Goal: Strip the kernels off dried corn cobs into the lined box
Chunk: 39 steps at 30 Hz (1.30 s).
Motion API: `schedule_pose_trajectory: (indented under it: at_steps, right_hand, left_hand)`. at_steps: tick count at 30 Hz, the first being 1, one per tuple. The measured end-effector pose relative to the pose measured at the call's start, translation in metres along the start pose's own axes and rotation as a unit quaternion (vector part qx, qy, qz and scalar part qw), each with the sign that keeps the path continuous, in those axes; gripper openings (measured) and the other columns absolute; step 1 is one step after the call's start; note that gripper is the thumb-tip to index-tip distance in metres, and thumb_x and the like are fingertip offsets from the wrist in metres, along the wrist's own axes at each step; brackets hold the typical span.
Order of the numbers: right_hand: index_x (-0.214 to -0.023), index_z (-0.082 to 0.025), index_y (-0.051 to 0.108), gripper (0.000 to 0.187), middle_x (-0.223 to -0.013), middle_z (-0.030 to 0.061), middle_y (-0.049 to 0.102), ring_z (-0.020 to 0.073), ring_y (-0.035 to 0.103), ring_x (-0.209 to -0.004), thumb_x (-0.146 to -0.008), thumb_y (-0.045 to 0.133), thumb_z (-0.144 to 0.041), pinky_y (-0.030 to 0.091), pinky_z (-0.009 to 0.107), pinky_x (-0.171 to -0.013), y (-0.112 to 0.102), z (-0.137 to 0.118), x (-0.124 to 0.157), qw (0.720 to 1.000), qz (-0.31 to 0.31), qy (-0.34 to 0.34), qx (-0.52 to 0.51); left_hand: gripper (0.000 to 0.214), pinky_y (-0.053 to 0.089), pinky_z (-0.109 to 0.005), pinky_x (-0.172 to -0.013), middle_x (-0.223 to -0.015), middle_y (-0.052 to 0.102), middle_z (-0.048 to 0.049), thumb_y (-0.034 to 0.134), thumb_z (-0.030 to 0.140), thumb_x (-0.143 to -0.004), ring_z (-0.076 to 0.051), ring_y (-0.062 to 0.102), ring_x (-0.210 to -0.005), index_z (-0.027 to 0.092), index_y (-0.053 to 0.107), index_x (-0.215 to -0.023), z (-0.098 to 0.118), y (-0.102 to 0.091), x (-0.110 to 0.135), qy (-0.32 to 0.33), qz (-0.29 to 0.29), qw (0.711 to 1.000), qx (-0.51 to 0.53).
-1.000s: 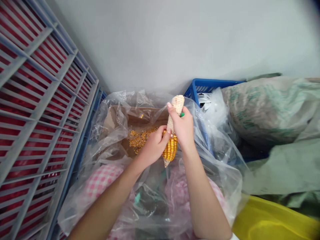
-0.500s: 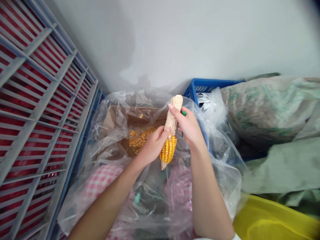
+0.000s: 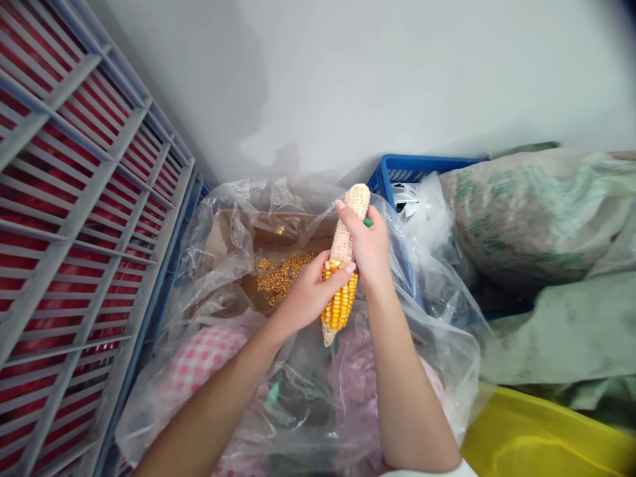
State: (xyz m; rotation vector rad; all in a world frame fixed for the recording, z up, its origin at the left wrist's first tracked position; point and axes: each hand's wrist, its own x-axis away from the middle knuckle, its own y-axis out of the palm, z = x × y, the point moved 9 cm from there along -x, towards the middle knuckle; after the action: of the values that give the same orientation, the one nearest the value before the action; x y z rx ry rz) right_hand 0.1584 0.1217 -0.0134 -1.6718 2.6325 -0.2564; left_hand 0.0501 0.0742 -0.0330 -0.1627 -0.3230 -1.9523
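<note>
An ear of corn (image 3: 340, 298) is held tilted between both hands, its upper half stripped to the pale cob and its lower half still covered in yellow kernels. My left hand (image 3: 313, 288) grips the kernelled part, thumb lying across the kernels. My right hand (image 3: 366, 242) is wrapped round the bare upper cob, thumb on its near side. A small green object (image 3: 368, 222) shows by the right fingers; I cannot make out what it is. Below and behind the left hand, loose corn kernels (image 3: 281, 281) lie in a cardboard box (image 3: 228, 242) lined with clear plastic.
Clear plastic sheeting (image 3: 298, 424) drapes over the box and pink checked cloth (image 3: 206, 358). A slatted crate (image 3: 89, 199) stands at left. On the right are a blue basket (image 3: 422, 162), a stuffed woven sack (image 3: 536, 212) and a yellow container (image 3: 536, 430). A pale wall rises behind.
The ear has shifted slightly right within the view. My left thumb has moved right across the kernels, and my right hand has turned a little around the cob.
</note>
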Motion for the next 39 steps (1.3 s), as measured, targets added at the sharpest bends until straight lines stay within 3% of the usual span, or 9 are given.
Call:
schedule_pose_trajectory:
  at_steps: [8,10,14,18,24,30,33,36,39]
  right_hand:
    - [-0.075,-0.019,0.052,0.039,-0.065,-0.0043,0.05,0.0104,0.043,-0.058,-0.064,0.061,-0.056,0.034,0.025,-0.057,0.002,0.001,0.002,1.0,0.018,-0.003,-0.012]
    - [-0.075,-0.019,0.051,0.04,-0.066,-0.0043,0.05,0.0104,0.043,-0.058,-0.064,0.061,-0.056,0.034,0.025,-0.057,-0.001,-0.002,0.002,1.0,0.027,-0.01,-0.006]
    - [-0.071,-0.019,0.049,0.039,-0.063,-0.0045,0.047,0.01,0.041,-0.057,-0.063,0.061,-0.056,0.033,0.025,-0.056,-0.006,-0.004,0.001,0.999,0.045,-0.003,0.004]
    - [-0.07,-0.02,0.046,0.04,-0.063,-0.0051,0.045,0.0096,0.041,-0.057,-0.064,0.06,-0.056,0.033,0.025,-0.056,-0.003,-0.004,0.001,0.999,0.043,-0.005,-0.014]
    - [-0.072,-0.02,0.046,0.04,-0.065,-0.0053,0.047,0.0101,0.042,-0.058,-0.063,0.061,-0.056,0.034,0.025,-0.058,0.002,0.0,0.002,0.999,0.04,0.001,-0.024]
    - [-0.075,-0.02,0.048,0.041,-0.067,-0.0042,0.047,0.0104,0.042,-0.059,-0.063,0.061,-0.057,0.034,0.025,-0.058,-0.004,-0.001,0.0,0.999,0.045,-0.006,-0.025]
    - [-0.078,-0.02,0.049,0.042,-0.067,-0.004,0.048,0.0104,0.042,-0.058,-0.063,0.06,-0.057,0.034,0.025,-0.058,-0.007,-0.002,0.0,0.998,0.054,-0.005,-0.027]
    - [-0.076,-0.02,0.048,0.04,-0.068,-0.0039,0.048,0.0105,0.042,-0.06,-0.063,0.06,-0.057,0.035,0.025,-0.059,-0.007,-0.007,0.003,0.997,0.067,-0.027,-0.005]
    - [-0.073,-0.02,0.048,0.04,-0.068,-0.004,0.048,0.0104,0.042,-0.061,-0.063,0.06,-0.057,0.035,0.025,-0.06,-0.005,-0.007,0.004,0.997,0.072,-0.032,0.005]
  left_hand:
    - [0.032,0.042,-0.025,-0.071,-0.086,0.065,-0.0042,0.044,0.041,-0.083,-0.016,0.059,-0.08,0.014,0.06,-0.09,-0.012,-0.007,-0.006,-0.014,0.051,0.995,0.088]
    - [0.036,0.043,-0.026,-0.074,-0.094,0.065,-0.006,0.043,0.042,-0.083,-0.017,0.059,-0.085,0.013,0.059,-0.096,-0.008,-0.004,-0.007,-0.011,0.026,0.994,0.106]
    - [0.046,0.042,-0.024,-0.079,-0.108,0.061,-0.0057,0.062,0.034,-0.074,-0.017,0.057,-0.093,0.017,0.049,-0.114,0.003,0.003,-0.003,0.0,-0.024,0.998,0.066]
    - [0.038,0.043,-0.024,-0.077,-0.103,0.062,-0.0057,0.06,0.031,-0.075,-0.017,0.057,-0.091,0.016,0.051,-0.109,0.006,-0.003,-0.001,0.017,0.019,1.0,0.013]
    - [0.029,0.044,-0.025,-0.073,-0.095,0.064,-0.0043,0.05,0.035,-0.08,-0.017,0.059,-0.086,0.016,0.056,-0.101,-0.007,-0.011,-0.004,-0.003,0.085,0.995,0.047]
    - [0.039,0.042,-0.027,-0.083,-0.112,0.06,-0.0054,0.048,0.04,-0.082,-0.018,0.056,-0.099,0.019,0.051,-0.114,-0.005,0.0,-0.008,-0.013,-0.012,0.99,0.143]
    - [0.048,0.041,-0.026,-0.086,-0.119,0.056,-0.0054,0.057,0.036,-0.077,-0.019,0.054,-0.104,0.02,0.045,-0.121,0.002,-0.002,-0.004,0.008,-0.019,0.998,0.057]
    - [0.044,0.04,-0.026,-0.084,-0.112,0.059,-0.0057,0.055,0.038,-0.078,-0.019,0.055,-0.1,0.019,0.048,-0.117,0.008,-0.011,-0.002,0.054,0.048,0.994,-0.08]
    - [0.043,0.04,-0.027,-0.085,-0.11,0.06,-0.0062,0.044,0.044,-0.083,-0.019,0.055,-0.102,0.019,0.05,-0.117,0.003,-0.019,-0.004,0.043,0.097,0.99,-0.094]
